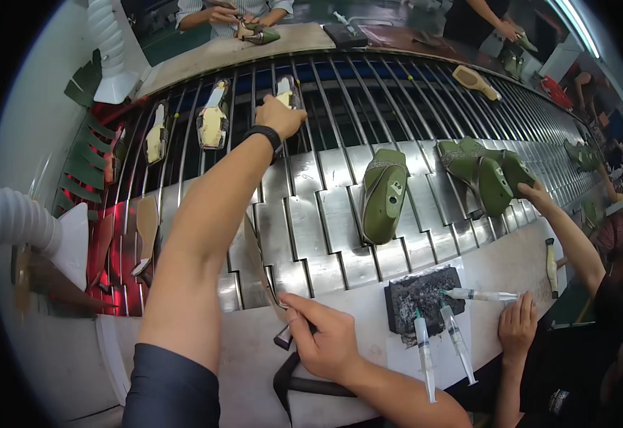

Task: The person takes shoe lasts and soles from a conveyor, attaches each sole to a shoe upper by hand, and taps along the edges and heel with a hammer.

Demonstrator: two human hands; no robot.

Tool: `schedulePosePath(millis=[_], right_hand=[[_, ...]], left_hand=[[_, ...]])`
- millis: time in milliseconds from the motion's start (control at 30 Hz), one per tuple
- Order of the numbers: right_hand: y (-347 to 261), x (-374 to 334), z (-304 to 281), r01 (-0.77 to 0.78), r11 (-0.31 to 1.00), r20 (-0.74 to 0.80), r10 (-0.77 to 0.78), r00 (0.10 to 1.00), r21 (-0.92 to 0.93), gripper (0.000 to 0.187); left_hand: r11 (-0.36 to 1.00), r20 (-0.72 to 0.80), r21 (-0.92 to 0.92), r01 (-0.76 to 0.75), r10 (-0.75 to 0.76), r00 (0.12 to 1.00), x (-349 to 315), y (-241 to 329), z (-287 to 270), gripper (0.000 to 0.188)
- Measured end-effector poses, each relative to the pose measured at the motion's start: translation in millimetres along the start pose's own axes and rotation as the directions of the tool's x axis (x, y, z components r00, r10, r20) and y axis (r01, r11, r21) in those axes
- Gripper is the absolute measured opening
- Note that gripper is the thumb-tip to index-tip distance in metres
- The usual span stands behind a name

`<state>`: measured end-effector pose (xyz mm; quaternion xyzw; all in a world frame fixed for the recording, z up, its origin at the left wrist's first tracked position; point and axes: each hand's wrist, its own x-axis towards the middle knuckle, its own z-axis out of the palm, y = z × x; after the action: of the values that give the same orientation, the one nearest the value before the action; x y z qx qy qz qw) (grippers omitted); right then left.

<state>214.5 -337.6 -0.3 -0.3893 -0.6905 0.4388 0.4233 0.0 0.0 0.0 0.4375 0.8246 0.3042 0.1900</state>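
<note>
My left hand (280, 118), with a dark band on its wrist, reaches to the far rollers. Its fingers close on the near end of a lasted shoe (285, 86) lying bottom-up, cream underside showing; the hand hides part of it. Close to the front edge, my right hand (323, 337) grips a thin heeled shoe sole (259, 260), seen nearly edge-on with its dark heel toward me. Two similar lasted shoes, one in the middle (213, 127) and one further left (156, 134), lie bottom-up on the rollers to the left.
Green shoes on lasts (385, 200) stand on the metal slat conveyor (340, 214). At right, a co-worker's hand (534, 194) touches another green shoe (493, 187). Several syringes (425, 357) rest on a black pad (404, 299). White ducts (26, 217) and a red-lit opening (122, 250) are left.
</note>
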Motion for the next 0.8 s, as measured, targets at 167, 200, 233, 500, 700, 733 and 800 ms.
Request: schedulePosePath(millis=[167, 200, 233, 500, 700, 733, 800], right_hand=[[-3.5, 15.4, 1.2, -0.130, 0.987, 0.046, 0.126, 0.991, 0.098, 0.030], [-12.2, 7.0, -1.2, -0.172, 0.977, 0.037, 0.169, 0.985, 0.129, 0.030], [-10.0, 7.9, -1.3, -0.193, 0.968, 0.038, 0.189, 0.981, 0.162, 0.030], [-0.9, 26.7, -21.3, -0.390, 0.747, 0.182, 0.348, 0.919, 0.538, 0.038], [-46.0, -13.1, -2.6, -0.277, 0.742, 0.010, 0.342, 0.940, 0.611, 0.034], [-56.0, -29.6, 10.7, -0.218, 0.744, -0.052, 0.321, 0.945, 0.631, 0.032], [-70.7, -72.3, 50.2, -0.166, 0.695, -0.096, 0.322, 0.942, 0.699, 0.030]], left_hand=[[0.852, -0.059, -0.449, -0.269, 0.273, 0.960, -75.8, -81.3, -87.5, 0.053], [0.848, -0.004, -0.451, -0.279, 0.311, 0.951, -116.9, -94.8, -113.2, 0.074], [0.815, 0.012, -0.528, -0.239, 0.289, 0.957, -160.7, -101.4, -142.0, 0.076], [0.831, -0.128, 0.110, -0.545, 0.555, 0.822, -439.9, -248.7, -269.9, 0.089], [0.805, -0.100, 0.240, -0.542, 0.576, 0.811, -549.8, -296.3, -287.1, 0.090], [0.830, -0.214, 0.175, -0.529, 0.557, 0.803, -556.0, -305.0, -281.6, 0.088], [0.899, -0.313, -0.068, -0.432, 0.392, 0.865, -565.1, -320.5, -264.0, 0.085]])
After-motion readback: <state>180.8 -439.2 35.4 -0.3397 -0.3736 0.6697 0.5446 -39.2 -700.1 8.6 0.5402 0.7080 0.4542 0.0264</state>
